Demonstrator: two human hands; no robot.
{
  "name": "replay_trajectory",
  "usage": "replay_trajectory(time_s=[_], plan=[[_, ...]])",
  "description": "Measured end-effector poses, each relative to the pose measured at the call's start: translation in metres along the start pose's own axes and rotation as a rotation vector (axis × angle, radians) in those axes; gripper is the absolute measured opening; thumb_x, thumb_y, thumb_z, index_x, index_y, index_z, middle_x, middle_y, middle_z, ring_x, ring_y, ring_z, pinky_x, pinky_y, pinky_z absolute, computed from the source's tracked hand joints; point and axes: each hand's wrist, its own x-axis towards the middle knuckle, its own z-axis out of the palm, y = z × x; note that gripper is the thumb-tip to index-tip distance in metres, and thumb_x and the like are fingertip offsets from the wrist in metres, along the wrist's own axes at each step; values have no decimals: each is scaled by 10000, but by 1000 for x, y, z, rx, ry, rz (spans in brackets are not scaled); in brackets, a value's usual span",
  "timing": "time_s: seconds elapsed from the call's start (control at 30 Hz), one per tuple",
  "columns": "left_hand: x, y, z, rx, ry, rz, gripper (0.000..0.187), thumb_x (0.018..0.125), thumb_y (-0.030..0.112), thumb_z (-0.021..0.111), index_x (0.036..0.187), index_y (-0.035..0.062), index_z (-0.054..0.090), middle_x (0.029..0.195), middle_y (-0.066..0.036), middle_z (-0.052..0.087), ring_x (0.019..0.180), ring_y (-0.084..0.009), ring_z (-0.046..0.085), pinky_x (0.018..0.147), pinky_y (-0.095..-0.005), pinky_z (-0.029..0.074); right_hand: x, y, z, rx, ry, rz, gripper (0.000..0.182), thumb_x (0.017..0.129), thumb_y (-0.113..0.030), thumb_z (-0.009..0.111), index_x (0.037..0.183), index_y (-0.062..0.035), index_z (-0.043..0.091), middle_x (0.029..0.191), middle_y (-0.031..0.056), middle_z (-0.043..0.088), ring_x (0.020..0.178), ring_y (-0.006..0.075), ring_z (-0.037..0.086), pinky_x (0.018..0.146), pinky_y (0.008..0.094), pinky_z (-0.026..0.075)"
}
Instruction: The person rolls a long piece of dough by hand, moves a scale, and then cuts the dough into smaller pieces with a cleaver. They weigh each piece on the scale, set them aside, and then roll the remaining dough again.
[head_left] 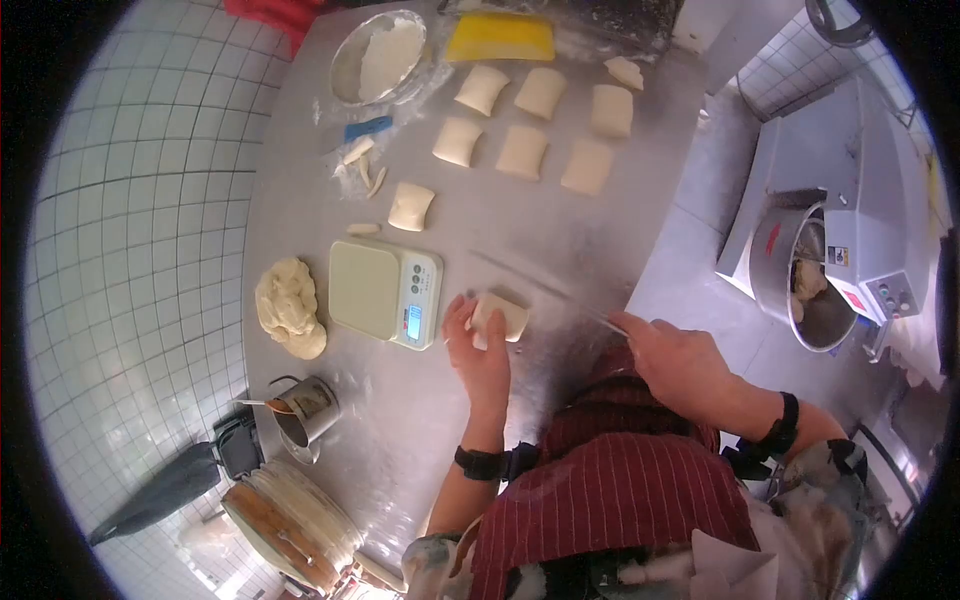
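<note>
My left hand (480,340) has its thumb and fingers around a square piece of dough (514,314) on the steel table, just right of the white kitchen scale (364,290). A long thin knife (530,276), its blade blurred and angled toward the upper left, is gripped in my right hand (680,365). The blade passes above the held dough piece. One dough square (411,206) lies behind the scale, with a small dough strip (363,229) beside it. Farther back, several dough squares (523,152) sit in two rows. A large dough lump (290,305) rests left of the scale.
A bowl of flour (385,60), a yellow sheet-like tool (500,37) and a blue scraper-like piece (368,128) are at the back. A metal pitcher (315,408) stands front left. Right of the table is a mixer (850,180) with dough in its bowl (775,270).
</note>
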Motion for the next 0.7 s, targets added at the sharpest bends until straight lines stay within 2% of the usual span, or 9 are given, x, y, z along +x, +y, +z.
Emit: replay_trajectory(time_s=[0.03,0.07,0.2,0.27,0.3,0.4,0.53,0.6,0.7], plan=[[-1,-1,-3,234,53,117,296,907,99,617,1176,-1,544,1252,-100,510,1114,-191,513,915,-321,454,0,1,3,1,-1,2,439,866,-105,508,1300,-104,445,834,158,616,733,339,647,614,440,533],[1,-4,-7,80,51,-8,297,894,84,624,1164,-13,548,1187,-88,560,1081,-189,538,890,-312,465,0,1,7,-7,-43,-15,447,872,-109,496,1314,-103,431,843,164,616,734,346,648,615,445,533],[-8,-6,-18,-84,-4,-134,303,886,58,623,1170,-16,550,1109,-79,604,1038,-170,561,854,-294,481,3,-6,7,-70,-180,-60,468,883,-116,469,1344,-96,391,862,182,610,724,366,652,608,460,532],[-21,-8,-13,-307,-58,-333,344,868,21,623,1200,-12,544,1079,-75,625,1004,-155,578,847,-281,483,3,-10,1,-88,-202,-84,469,884,-116,468,1346,-93,387,862,185,606,719,364,654,607,459,533],[-22,-8,-10,-311,-59,-337,344,868,21,623,1200,-12,544,1079,-75,625,1004,-155,578,847,-281,483,3,-11,-2,-104,-225,-104,470,885,-116,467,1347,-91,382,862,187,601,714,362,656,605,458,533],[-23,-3,-7,-296,-108,-274,392,838,-24,643,1212,-1,529,1213,-88,580,1136,-180,539,987,-320,409,2,-15,-10,-187,-246,-138,474,885,-113,464,1350,-83,373,844,188,595,703,348,660,588,444,537],[-29,-14,-15,4,-118,-157,427,826,-16,656,1227,-11,511,1221,-102,576,1150,-195,535,1004,-326,397,3,-14,-10,-228,-330,-152,478,883,-112,470,1347,-68,363,834,181,590,692,335,660,569,428,541],[-32,-17,-17,200,-135,56,454,818,-4,672,1235,-27,496,1219,-123,578,1152,-211,539,1007,-331,396,2,-13,-6,-231,-263,-224,481,878,-107,478,1341,-59,358,823,176,585,679,328,658,551,418,541],[-35,-16,-19,318,-166,82,463,806,0,686,1226,-39,497,1209,-136,586,1142,-218,549,994,-336,410,3,-14,-16,-263,-262,-257,476,878,-111,484,1335,-61,360,819,170,583,667,325,657,552,414,543]])
